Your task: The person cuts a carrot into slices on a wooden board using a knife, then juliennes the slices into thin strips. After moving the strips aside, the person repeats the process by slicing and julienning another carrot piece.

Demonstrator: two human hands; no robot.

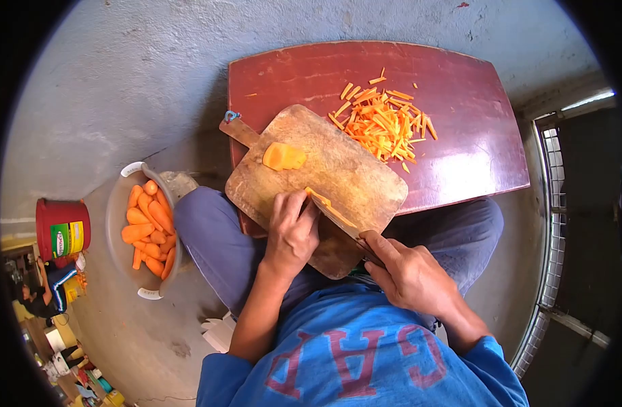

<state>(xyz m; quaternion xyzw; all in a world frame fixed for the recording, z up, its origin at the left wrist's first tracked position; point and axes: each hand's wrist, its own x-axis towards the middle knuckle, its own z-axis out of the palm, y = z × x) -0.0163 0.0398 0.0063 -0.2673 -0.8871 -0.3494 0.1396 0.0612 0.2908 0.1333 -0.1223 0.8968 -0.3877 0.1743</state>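
Note:
A worn wooden cutting board lies tilted across the near edge of a red table. My right hand is wrapped round the handle of a knife, whose blade slants over the board. With bent fingers, my left hand presses a carrot piece against the board, right beside the blade tip. Most of that piece is hidden by the fingers and blade. Farther up the board sits a stack of carrot slices. Cut carrot sticks are heaped beyond the board's far edge.
The red table stands against a pale wall. On the floor at left, a grey basin holds several peeled carrots. A red bucket is farther left, near another person. A dark door is at right.

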